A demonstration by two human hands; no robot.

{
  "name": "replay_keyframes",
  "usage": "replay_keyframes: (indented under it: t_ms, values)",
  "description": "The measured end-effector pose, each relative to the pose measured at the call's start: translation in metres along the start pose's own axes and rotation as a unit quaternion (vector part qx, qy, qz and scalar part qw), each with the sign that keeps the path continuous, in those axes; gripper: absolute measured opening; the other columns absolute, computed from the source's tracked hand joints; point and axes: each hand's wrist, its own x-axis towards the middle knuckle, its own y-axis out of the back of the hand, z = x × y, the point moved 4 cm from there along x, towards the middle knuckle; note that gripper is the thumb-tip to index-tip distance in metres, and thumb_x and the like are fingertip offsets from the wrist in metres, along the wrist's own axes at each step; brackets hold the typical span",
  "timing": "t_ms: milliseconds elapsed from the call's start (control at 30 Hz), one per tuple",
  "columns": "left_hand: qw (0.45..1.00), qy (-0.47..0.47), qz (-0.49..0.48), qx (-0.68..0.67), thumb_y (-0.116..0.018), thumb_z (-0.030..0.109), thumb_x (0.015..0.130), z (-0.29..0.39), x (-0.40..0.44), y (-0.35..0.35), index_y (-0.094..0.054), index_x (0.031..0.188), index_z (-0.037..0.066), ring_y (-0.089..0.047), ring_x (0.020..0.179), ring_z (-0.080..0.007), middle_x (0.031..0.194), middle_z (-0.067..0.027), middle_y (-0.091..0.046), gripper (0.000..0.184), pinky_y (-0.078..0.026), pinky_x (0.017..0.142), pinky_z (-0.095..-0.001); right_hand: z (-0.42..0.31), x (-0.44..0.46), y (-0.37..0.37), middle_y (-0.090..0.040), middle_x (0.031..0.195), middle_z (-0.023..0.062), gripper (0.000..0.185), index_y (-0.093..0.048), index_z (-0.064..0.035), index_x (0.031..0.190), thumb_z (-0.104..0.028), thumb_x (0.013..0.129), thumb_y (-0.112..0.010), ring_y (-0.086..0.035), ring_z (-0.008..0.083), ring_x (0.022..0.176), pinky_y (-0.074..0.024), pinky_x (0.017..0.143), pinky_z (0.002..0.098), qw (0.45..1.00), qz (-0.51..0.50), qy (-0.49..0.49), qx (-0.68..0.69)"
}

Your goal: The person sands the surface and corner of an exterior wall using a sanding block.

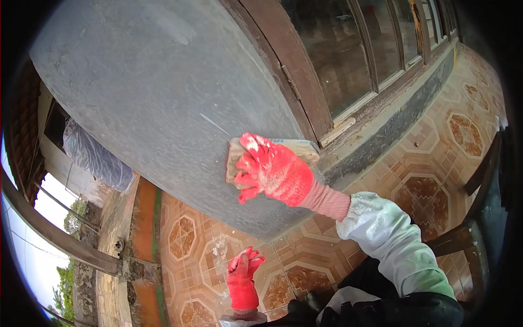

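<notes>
My right hand [280, 171], in a red knitted glove dusted with white, is closed on a worn, light brown block [235, 161]. The block lies against the grey wall [163, 92], close to the lower corner of the window frame. Part of the block is hidden behind the glove. Lower down, my left hand [243, 275], also in a red glove, hangs over the tiled floor and touches nothing. Its fingers are bent and bunched together, and no object shows in them.
A brown wooden window frame [299, 71] with glass panes borders the wall. Patterned tiles [218, 245] cover the floor. Dark furniture [452, 240] stands at the right. Plastic sheeting [95, 155] hangs at the left, above a low orange wall [146, 218].
</notes>
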Motion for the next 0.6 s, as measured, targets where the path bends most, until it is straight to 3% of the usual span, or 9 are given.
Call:
replay_keyframes:
  t_ms: [67,133,233,333,400,467,500,533,600]
  values:
    - [0.999,0.005,0.033,0.007,-0.062,0.024,0.102,0.006,0.002,0.004,-0.064,0.122,-0.004,-0.073,0.089,-0.0274,0.109,-0.0170,-0.071,0.035,-0.056,0.091,-0.0371,-0.003,0.039,0.044,-0.054,0.110,0.0074,0.037,-0.060,-0.0145,0.108,-0.046,0.089,-0.067,-0.055,0.0252,0.108,-0.0515,0.084,0.0407,0.989,0.099,-0.058,-0.089]
    - [0.999,-0.001,0.041,-0.008,-0.061,0.024,0.102,0.007,0.001,0.003,-0.064,0.122,-0.004,-0.073,0.090,-0.0275,0.108,-0.0171,-0.071,0.035,-0.056,0.091,-0.0372,-0.007,0.050,0.052,-0.054,0.117,0.0111,0.041,-0.061,-0.0130,0.109,-0.045,0.085,-0.072,-0.054,0.0300,0.115,-0.0518,0.088,0.0427,0.978,0.131,-0.100,-0.124]
    - [0.999,-0.017,0.033,-0.027,-0.060,0.024,0.103,0.009,-0.001,0.001,-0.063,0.122,-0.005,-0.073,0.090,-0.0278,0.107,-0.0177,-0.071,0.035,-0.056,0.092,-0.0370,-0.018,-0.006,-0.006,-0.054,0.116,0.0119,0.042,-0.060,-0.0146,0.107,-0.047,0.083,-0.073,-0.055,0.0315,0.115,-0.0518,0.087,0.0438,0.987,0.109,-0.054,-0.109]
    - [0.999,-0.017,0.022,-0.018,-0.060,0.024,0.102,0.009,-0.011,-0.003,-0.063,0.122,-0.005,-0.073,0.089,-0.0283,0.108,-0.0183,-0.071,0.035,-0.056,0.091,-0.0370,-0.014,-0.090,-0.100,-0.053,0.110,0.0103,0.040,-0.059,-0.0181,0.103,-0.051,0.083,-0.070,-0.056,0.0301,0.110,-0.0516,0.082,0.0441,0.997,0.026,0.078,0.000]
    - [1.000,0.000,0.016,-0.006,-0.060,0.024,0.103,0.003,-0.012,0.002,-0.063,0.122,-0.005,-0.074,0.088,-0.0293,0.109,-0.0184,-0.071,0.035,-0.056,0.091,-0.0381,-0.004,-0.102,-0.118,-0.053,0.104,0.0099,0.038,-0.058,-0.0201,0.098,-0.054,0.082,-0.069,-0.057,0.0315,0.111,-0.0518,0.079,0.0462,0.960,-0.079,0.056,0.262]
    - [1.000,0.012,0.026,0.012,-0.060,0.024,0.103,0.007,-0.016,-0.005,-0.063,0.122,-0.005,-0.073,0.088,-0.0292,0.109,-0.0181,-0.071,0.035,-0.056,0.092,-0.0390,0.000,-0.074,-0.073,-0.051,0.098,0.0092,0.040,-0.058,-0.0208,0.092,-0.056,0.078,-0.072,-0.056,0.0339,0.114,-0.0507,0.079,0.0493,0.991,-0.023,0.056,0.122]
    - [0.998,0.029,0.039,0.028,-0.060,0.024,0.103,0.008,-0.020,-0.006,-0.063,0.122,-0.005,-0.073,0.089,-0.0290,0.108,-0.0177,-0.072,0.035,-0.056,0.092,-0.0398,-0.003,-0.030,-0.004,-0.050,0.095,0.0087,0.042,-0.058,-0.0205,0.089,-0.056,0.074,-0.074,-0.055,0.0356,0.116,-0.0496,0.080,0.0513,0.983,0.084,0.064,-0.153]
    - [0.998,0.038,0.043,0.030,-0.060,0.024,0.103,0.007,-0.018,-0.006,-0.063,0.122,-0.005,-0.073,0.089,-0.0290,0.108,-0.0177,-0.072,0.035,-0.056,0.092,-0.0398,0.009,-0.005,0.028,-0.049,0.094,0.0090,0.045,-0.058,-0.0196,0.085,-0.058,0.069,-0.076,-0.054,0.0384,0.117,-0.0492,0.082,0.0529,0.980,0.143,-0.032,-0.133]
    - [0.999,0.000,0.031,0.007,-0.060,0.024,0.103,0.009,-0.012,-0.007,-0.063,0.122,-0.004,-0.073,0.090,-0.0279,0.108,-0.0169,-0.072,0.034,-0.056,0.093,-0.0402,0.019,0.005,0.050,-0.049,0.094,0.0093,0.048,-0.058,-0.0188,0.080,-0.059,0.064,-0.078,-0.053,0.0412,0.117,-0.0488,0.084,0.0544,0.966,0.194,-0.126,-0.113]
